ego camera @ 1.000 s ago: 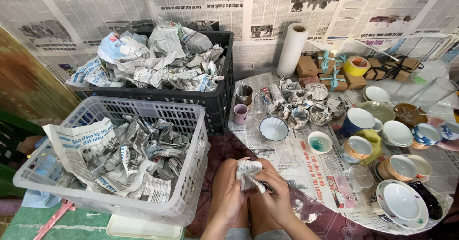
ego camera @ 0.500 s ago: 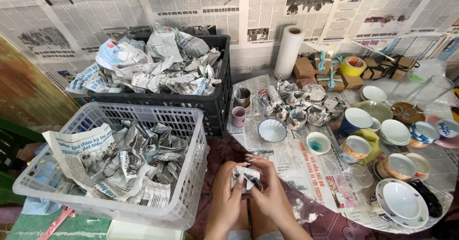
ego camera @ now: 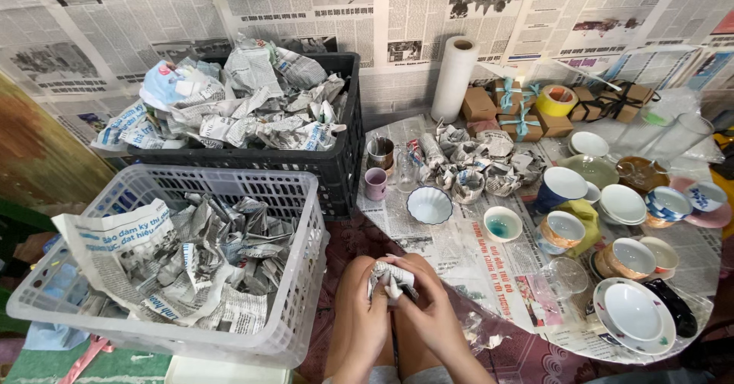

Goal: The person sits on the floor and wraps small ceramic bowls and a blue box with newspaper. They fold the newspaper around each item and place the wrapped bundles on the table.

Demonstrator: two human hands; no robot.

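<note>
White plastic basket [ego camera: 294, 277], near left, holds crumpled newspaper; a black crate [ego camera: 344, 162] of paper wads stands behind it, farther away. Near centre, the left hand [ego camera: 365, 315] and right hand [ego camera: 432, 315] together grasp a small newspaper-wrapped bundle [ego camera: 391, 279], fingers closed around it, just right of the basket. At right, bowls and cups crowd a newspaper-covered table [ego camera: 489, 258]; a paper roll [ego camera: 454, 78] stands far behind.

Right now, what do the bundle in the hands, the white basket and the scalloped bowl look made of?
Bundle: crumpled newsprint, matte; contents hidden. Basket: translucent white plastic, moulded lattice walls. Bowl: probably glazed ceramic, glossy with a fluted rim.
</note>
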